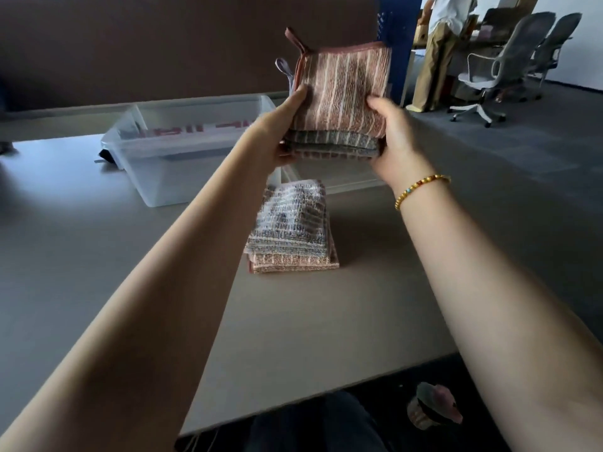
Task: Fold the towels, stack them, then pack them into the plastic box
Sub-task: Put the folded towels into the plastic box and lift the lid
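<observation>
Across the view stretches a wide grey bench (pixel 98 272), and on its far part stands a clear rectangular plastic box (pixel 182 148) with red lettering showing through its wall. Beyond the bench's right edge, on grey carpet, are 2 pale mesh office chairs (pixel 509 60), and a person in a white shirt and tan trousers (pixel 437 44) stands near them. Near the middle of the bench lies a folded stack of striped grey and pink towels (pixel 290 226), just in front of the box's near right corner. Held up above that stack, clear of the bench and to the right of the box, is a second stack of folded towels (pixel 342 99), its top one rust-red with pale stripes, grey ones beneath, hanging loops sticking up at its far left corner. The left hand (pixel 280 125) grips its left edge, thumb on top. The right hand (pixel 391 135) grips its right edge, and a gold beaded bracelet (pixel 421 190) circles that wrist.
</observation>
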A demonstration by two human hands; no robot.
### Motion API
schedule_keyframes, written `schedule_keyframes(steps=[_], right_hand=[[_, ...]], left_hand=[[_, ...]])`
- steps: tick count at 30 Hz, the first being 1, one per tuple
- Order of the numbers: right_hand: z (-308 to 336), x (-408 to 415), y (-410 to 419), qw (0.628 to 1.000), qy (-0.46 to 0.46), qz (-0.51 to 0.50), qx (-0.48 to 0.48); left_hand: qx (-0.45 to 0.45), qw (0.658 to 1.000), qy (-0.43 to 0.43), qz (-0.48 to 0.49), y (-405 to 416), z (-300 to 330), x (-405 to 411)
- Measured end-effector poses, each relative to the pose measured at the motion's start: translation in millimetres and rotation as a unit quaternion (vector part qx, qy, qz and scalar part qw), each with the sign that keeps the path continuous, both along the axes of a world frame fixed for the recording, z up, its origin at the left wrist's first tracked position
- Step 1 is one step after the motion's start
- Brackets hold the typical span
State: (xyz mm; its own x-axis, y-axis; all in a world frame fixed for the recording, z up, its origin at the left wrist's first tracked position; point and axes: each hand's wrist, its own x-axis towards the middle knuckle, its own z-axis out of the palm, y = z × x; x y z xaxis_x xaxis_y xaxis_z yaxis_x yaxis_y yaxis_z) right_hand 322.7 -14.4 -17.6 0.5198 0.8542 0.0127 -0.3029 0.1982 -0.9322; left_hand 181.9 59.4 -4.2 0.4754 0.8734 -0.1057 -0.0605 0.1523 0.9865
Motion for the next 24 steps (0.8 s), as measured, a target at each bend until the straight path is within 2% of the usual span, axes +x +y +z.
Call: schedule_keyframes(steps=[4,7,11,18,24], right_hand=[[23.5,-1.5,71.7,0.998,-0.056,0.008,-0.016],[47.4,-9.2,114.6,0.991,-0.123,-0.011,-0.06],[79.3,-34.8,151.2,0.983,-0.153,0.03,-0.098],[138.1,-104.1,180.9,0.952,-0.154,0.145,-0.221],[137.0,-154.0,201.9,0.921,-0.178,0.189,-0.289]], left_hand=[[0.146,0.98,0.061,0.119,69.4,26.0,4.2],[0.201,0.96,0.113,0.16,106.3,39.1,-3.3],[0.157,0.958,0.149,0.187,129.9,68.3,-38.0],[0.091,0.94,0.277,0.179,147.6,134.0,-126.3],[-0.013,0.944,0.275,0.183,164.4,120.8,-165.2]])
